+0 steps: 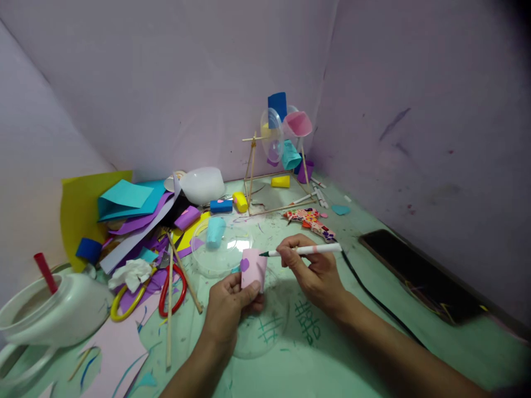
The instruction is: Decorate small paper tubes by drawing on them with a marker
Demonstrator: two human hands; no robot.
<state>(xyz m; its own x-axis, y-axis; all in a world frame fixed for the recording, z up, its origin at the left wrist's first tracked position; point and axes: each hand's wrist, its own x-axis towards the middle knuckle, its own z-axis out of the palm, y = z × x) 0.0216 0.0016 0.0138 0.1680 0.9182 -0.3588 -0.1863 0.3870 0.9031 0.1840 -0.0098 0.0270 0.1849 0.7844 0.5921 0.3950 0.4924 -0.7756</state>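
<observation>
My left hand (pixel 229 309) pinches a small pink paper roll (pixel 254 268) that carries a purple heart sticker (pixel 244 265). My right hand (pixel 312 267) grips a white marker (pixel 307 250) with a green tip, and the tip touches the upper right edge of the pink roll. Both hands hover over a green table top (pixel 365 331) with green scribbles (pixel 307 322). A clear plastic lid (pixel 262 326) lies under the left hand.
Coloured paper sheets (pixel 124 202), red and yellow scissors (pixel 145 296), wooden sticks (pixel 169 309) and a white jug (pixel 53 312) crowd the left. A stick-frame wheel with paper cups (pixel 282 143) stands at the back. A dark phone (pixel 418 273) and a black cable (pixel 373 298) lie on the right.
</observation>
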